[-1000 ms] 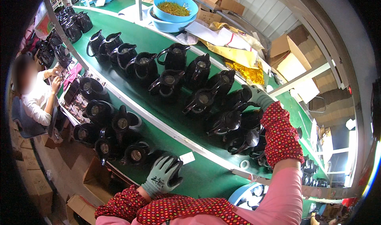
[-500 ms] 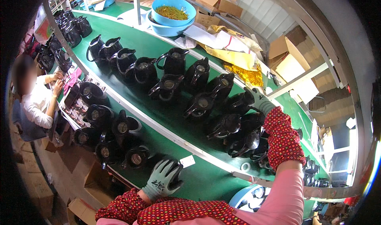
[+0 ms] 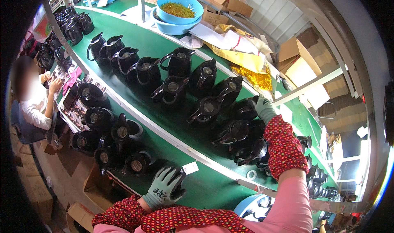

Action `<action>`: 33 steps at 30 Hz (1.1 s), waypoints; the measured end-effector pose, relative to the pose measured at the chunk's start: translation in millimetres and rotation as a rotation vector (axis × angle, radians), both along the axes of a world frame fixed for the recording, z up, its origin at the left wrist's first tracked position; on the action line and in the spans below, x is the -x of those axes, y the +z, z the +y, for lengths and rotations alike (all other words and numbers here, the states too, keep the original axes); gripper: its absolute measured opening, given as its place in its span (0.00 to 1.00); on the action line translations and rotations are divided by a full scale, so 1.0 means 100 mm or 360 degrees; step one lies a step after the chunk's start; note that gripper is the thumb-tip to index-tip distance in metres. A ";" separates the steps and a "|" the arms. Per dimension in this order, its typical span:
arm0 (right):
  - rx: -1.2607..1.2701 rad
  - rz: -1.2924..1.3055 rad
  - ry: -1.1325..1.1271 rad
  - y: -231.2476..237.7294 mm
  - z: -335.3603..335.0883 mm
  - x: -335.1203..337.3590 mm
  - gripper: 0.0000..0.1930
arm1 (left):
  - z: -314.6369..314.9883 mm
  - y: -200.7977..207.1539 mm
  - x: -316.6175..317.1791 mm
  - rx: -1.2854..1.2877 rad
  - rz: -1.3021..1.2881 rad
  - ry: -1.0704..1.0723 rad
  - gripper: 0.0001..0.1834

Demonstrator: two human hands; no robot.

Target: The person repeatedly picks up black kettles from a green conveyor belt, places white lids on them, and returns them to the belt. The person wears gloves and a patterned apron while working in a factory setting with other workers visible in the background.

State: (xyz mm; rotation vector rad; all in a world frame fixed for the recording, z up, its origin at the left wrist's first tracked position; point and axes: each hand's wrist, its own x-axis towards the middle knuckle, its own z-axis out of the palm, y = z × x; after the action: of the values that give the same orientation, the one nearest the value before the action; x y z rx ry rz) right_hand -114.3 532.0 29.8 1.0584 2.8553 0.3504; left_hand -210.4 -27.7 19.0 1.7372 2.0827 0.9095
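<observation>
My right hand [image 3: 264, 107], in a pale green glove with dark fingertips, reaches out to the far right of the bench. Its fingers close on the upper side of a glossy black jug [image 3: 245, 109]; part of that grip is hidden. At the near edge, my left hand [image 3: 164, 187], gloved alike, lies on the green surface with its fingers stretched out and nothing in them. Just beyond it stands another black jug [image 3: 137, 162]. A small white tag [image 3: 190, 167] lies close to its fingertips.
Several black jugs stand in rows on the green conveyor [image 3: 160, 110], beyond a pale metal rail [image 3: 164, 138]. Blue basins [image 3: 176, 21] and gold foil [image 3: 256, 77] lie along the far side. A blue tub [image 3: 244, 206] stands near my right arm. At far left sits a person [image 3: 35, 110].
My right hand has shifted slightly left and nearer, staying at the same jug. My left hand keeps its place, fingers a little more spread. The whole view has tilted slightly.
</observation>
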 end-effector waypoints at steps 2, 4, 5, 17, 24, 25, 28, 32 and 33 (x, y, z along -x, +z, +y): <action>0.0105 0.0043 -0.0252 -0.04 -0.17 0.15 0.34 | -0.04 0.02 -0.01 0.0053 0.0030 0.0010 0.39; 0.0013 0.0057 -0.0347 0.03 -0.36 0.27 0.35 | -0.04 0.03 -0.01 0.0043 0.0054 0.0014 0.40; -0.0014 -0.0001 -0.0350 0.04 -0.34 0.26 0.38 | -0.02 0.06 0.01 0.0030 0.0071 0.0000 0.41; 0.0313 -0.0131 0.0437 0.18 0.03 -0.20 0.42 | 2.00 0.70 0.24 -0.0236 -0.0278 -0.0399 0.51; 0.0294 0.0005 0.0341 0.20 -0.14 -0.18 0.37 | 3.62 0.22 0.19 0.0489 -0.0235 -0.0182 0.62; 0.0287 -0.0013 0.0322 0.22 -0.18 -0.14 0.37 | 3.68 0.18 0.22 0.0542 -0.0285 -0.0189 0.62; 0.0223 -0.0156 0.0231 0.27 -0.24 -0.09 0.36 | 3.78 0.04 0.17 0.0629 -0.0360 -0.0203 0.62; 0.0142 -0.0200 0.0149 0.18 -0.18 -0.08 0.35 | 3.78 0.00 0.13 0.0589 -0.0484 -0.0228 0.62; 0.0170 -0.0179 0.0100 0.19 -0.22 -0.02 0.35 | 3.77 0.02 0.15 0.0609 -0.0442 -0.0208 0.63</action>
State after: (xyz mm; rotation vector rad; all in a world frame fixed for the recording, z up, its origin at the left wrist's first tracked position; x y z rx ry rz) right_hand -111.9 510.4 48.7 0.9029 2.7774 0.2498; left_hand -225.2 349.8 20.8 1.4377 1.7988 0.6218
